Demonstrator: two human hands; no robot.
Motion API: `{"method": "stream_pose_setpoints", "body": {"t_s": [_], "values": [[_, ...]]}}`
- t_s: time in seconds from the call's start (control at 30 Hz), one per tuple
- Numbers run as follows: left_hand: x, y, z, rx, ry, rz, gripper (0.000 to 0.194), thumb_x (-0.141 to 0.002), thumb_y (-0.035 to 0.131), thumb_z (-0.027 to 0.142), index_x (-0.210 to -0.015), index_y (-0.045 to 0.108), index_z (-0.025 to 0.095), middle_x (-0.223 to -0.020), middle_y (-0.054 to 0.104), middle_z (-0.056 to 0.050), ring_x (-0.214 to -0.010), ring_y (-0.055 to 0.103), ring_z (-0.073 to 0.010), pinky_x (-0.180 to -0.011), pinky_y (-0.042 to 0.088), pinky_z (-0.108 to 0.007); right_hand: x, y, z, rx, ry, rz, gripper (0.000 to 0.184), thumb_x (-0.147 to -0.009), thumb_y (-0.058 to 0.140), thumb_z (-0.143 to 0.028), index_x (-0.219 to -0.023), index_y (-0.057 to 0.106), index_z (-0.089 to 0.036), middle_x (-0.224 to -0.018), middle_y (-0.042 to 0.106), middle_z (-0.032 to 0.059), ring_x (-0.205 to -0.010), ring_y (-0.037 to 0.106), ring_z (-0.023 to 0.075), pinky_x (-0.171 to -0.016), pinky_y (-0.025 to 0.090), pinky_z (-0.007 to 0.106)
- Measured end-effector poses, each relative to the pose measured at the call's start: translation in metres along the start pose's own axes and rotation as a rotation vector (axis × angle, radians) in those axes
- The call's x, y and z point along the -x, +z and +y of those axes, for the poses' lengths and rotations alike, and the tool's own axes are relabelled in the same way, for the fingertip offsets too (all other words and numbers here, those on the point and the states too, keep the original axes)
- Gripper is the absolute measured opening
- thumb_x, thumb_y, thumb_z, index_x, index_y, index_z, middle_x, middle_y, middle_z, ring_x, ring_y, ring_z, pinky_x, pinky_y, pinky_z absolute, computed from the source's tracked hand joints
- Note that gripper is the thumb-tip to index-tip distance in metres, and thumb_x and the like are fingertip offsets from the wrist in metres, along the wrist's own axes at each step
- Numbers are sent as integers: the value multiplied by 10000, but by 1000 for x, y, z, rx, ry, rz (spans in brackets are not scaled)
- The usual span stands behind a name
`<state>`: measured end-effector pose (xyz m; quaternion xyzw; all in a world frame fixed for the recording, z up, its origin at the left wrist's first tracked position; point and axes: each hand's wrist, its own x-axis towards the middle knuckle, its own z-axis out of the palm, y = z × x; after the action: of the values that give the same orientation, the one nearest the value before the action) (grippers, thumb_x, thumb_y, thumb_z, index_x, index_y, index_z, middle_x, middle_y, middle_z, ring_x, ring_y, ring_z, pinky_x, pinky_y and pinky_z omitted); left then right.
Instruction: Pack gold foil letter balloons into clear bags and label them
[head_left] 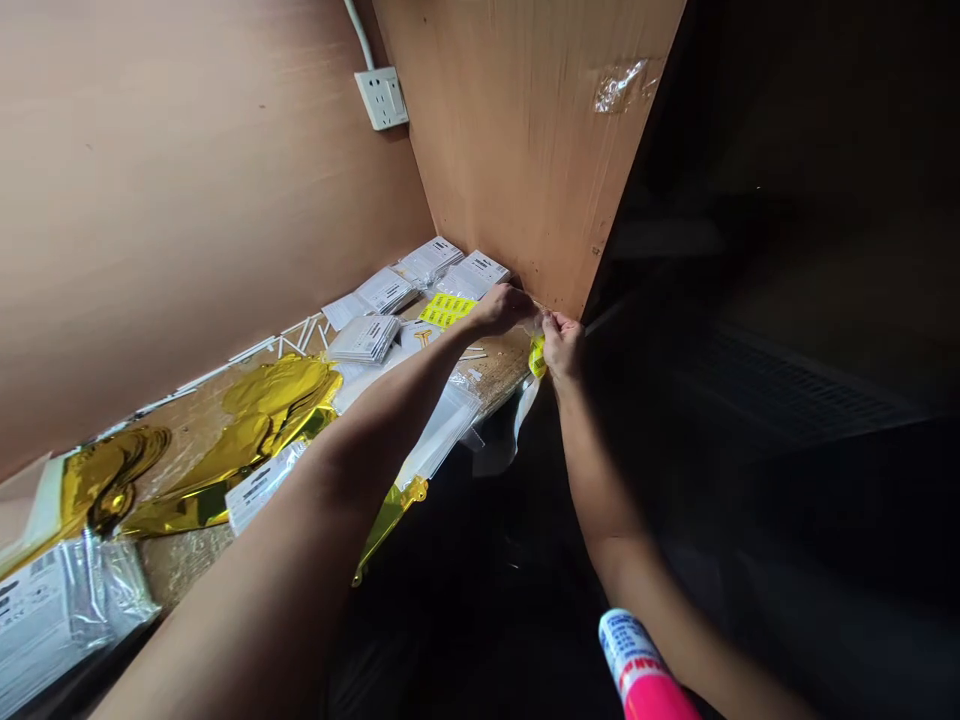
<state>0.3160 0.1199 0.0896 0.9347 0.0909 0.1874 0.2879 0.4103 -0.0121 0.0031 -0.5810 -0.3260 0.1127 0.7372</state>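
Note:
My left hand (502, 308) is closed in a pinch above the far end of the worktop, its fingertips partly hidden. Close beside it on the right, my right hand (564, 345) pinches a strip of yellow labels (537, 357) that curls downward, with a pale backing strip (525, 408) hanging past the board's edge. A bit of clear film seems to show between the two hands. Just left of my left hand lies a flat yellow label sheet (448, 311). Packs of white barcoded cards (474, 275) rest behind it.
Gold foil balloons (277, 400) spread over the worktop's left part. White sticks (304, 335) lie along the wall. Clear sleeves (446, 425) lie at the front edge. A wooden panel (525, 140) rises behind the hands. A pink-and-white container (637, 655) is at the bottom right.

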Motion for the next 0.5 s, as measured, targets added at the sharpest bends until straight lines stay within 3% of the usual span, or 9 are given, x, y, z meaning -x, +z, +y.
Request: {"method": "stream_pose_setpoints", "body": {"t_s": [0.07,0.2,0.27,0.33,0.43,0.5], "values": [[-8,3,4,59,26,-87,319,-818,643,325,-557,552,165,-574,406,34,-605,338,-110,-616,268,-302,5,-15,0,-42,9,-16,484,-899,680,-639,-696,557,-217,-633,465,-32,-593,402,119,-581,377,266],[-12,-1,10,195,92,-379,251,-740,663,269,-544,540,172,-575,400,36,-605,341,-109,-604,285,-291,16,-38,-4,-102,87,-202,480,-833,815,-621,-716,641,-189,-644,553,-16,-568,450,108,-535,362,246],[-9,0,13,239,62,-415,221,-747,678,284,-583,590,164,-585,438,30,-600,355,-107,-601,298,-286,17,-41,-3,-165,141,-234,469,-791,857,-608,-724,660,-187,-646,579,-15,-558,474,103,-534,379,238],[-3,0,14,330,-22,-365,273,-790,702,342,-613,596,163,-590,447,28,-579,356,-101,-580,291,-277,15,-44,1,-240,200,-200,465,-759,868,-605,-731,651,-195,-645,590,-17,-557,498,105,-546,413,236],[6,-8,9,519,-170,-118,362,-854,720,461,-673,589,176,-597,474,25,-538,377,-99,-546,289,-263,16,-55,9,-267,259,-25,486,-713,854,-630,-759,619,-208,-663,587,-25,-575,515,110,-569,442,239],[11,-19,2,504,-222,51,348,-875,724,473,-729,645,167,-612,534,14,-540,410,-103,-549,313,-257,21,-65,12,-215,258,110,519,-693,832,-662,-769,593,-208,-674,563,-32,-591,503,108,-585,440,239]]}}
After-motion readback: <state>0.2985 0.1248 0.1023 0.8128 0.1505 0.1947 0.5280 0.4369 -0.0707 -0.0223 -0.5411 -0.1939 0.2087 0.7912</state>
